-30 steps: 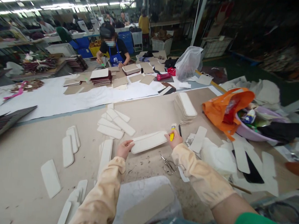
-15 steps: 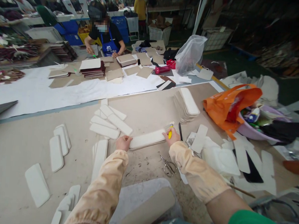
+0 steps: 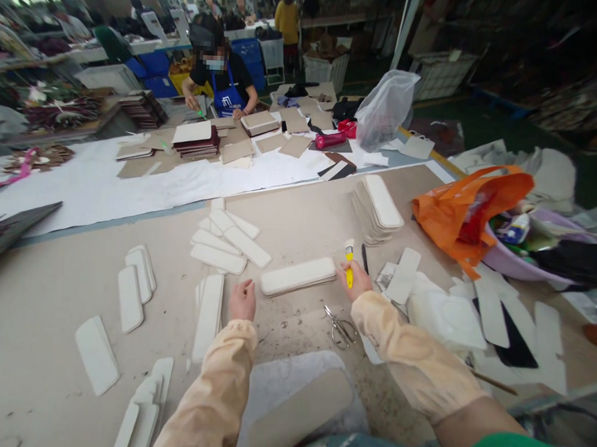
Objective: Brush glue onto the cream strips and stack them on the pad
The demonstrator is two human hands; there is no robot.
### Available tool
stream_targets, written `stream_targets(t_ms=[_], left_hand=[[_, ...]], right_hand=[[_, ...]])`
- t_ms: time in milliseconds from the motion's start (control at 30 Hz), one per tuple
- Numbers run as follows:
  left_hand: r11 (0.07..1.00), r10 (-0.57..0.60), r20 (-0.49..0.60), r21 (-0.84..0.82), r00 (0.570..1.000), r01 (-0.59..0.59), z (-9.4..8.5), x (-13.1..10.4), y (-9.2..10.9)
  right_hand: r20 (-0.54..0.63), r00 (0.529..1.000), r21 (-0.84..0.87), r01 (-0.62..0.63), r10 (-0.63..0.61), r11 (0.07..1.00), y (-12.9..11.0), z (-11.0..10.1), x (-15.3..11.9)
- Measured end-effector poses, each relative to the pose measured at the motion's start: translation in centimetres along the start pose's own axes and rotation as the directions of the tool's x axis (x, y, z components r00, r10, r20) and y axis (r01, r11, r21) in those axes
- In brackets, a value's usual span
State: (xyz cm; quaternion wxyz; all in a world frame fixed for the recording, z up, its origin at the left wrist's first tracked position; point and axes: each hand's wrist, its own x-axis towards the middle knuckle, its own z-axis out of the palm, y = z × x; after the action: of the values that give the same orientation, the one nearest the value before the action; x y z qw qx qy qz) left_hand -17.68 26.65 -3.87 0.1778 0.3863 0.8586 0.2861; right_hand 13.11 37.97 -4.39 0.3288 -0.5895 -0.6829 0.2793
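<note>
A neat stack of long white pieces with rounded ends (image 3: 298, 275) lies crosswise in front of me. My left hand (image 3: 243, 300) is just off its left end, fingers curled together; whether anything small is between them I cannot make out. To the right of the stack, my right hand (image 3: 354, 280) grips a yellow-handled brush (image 3: 349, 256), bristles pointing up and away. Another white stack (image 3: 208, 317) lies beside my left hand, and fanned white pieces (image 3: 232, 237) lie beyond it. Scissors (image 3: 340, 329) rest below my right hand.
A taller stack (image 3: 379, 204) stands at the back right, near an orange bag (image 3: 472, 212). Loose pieces (image 3: 96, 355) lie on the left. A beige piece (image 3: 301, 410) is close to my body. Across the table a person (image 3: 226, 79) works with both hands.
My left hand has come away from the stack's left end. My right hand has drawn back from its right end, and the brush now points up. The view has shifted slightly.
</note>
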Motion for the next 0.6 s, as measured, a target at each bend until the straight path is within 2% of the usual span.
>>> stream_targets(t_ms=[100, 200, 400, 500, 600], left_hand=[[0.998, -0.001, -0.035, -0.056, 0.999, -0.001, -1.1, -4.6, -3.0], [0.996, -0.012, -0.026, -0.089, 1.000, 0.009, -1.9, -10.5, -6.0], [0.997, -0.002, 0.141, -0.081, 0.990, 0.013, -3.4, -22.1, -9.8], [0.997, 0.066, 0.210, -0.044, 0.975, -0.058, -3.9, -25.7, -11.8], [0.968, 0.189, 0.267, 0.110, 0.945, -0.225, -3.7, -27.2, -14.3]], right_hand=[[0.030, 0.998, 0.051, 0.047, -0.048, 0.998, 0.2, -1.7, -3.3], [0.073, 0.996, 0.104, 0.041, -0.048, 0.994, 0.5, -3.6, -7.6], [0.119, 0.990, 0.198, -0.104, 0.081, 0.975, 0.3, -8.4, -15.3], [0.150, 0.975, 0.201, -0.190, 0.161, 0.961, 0.3, -11.4, -17.6], [0.070, 0.955, 0.260, -0.298, 0.289, 0.919, 1.0, -14.5, -19.3]])
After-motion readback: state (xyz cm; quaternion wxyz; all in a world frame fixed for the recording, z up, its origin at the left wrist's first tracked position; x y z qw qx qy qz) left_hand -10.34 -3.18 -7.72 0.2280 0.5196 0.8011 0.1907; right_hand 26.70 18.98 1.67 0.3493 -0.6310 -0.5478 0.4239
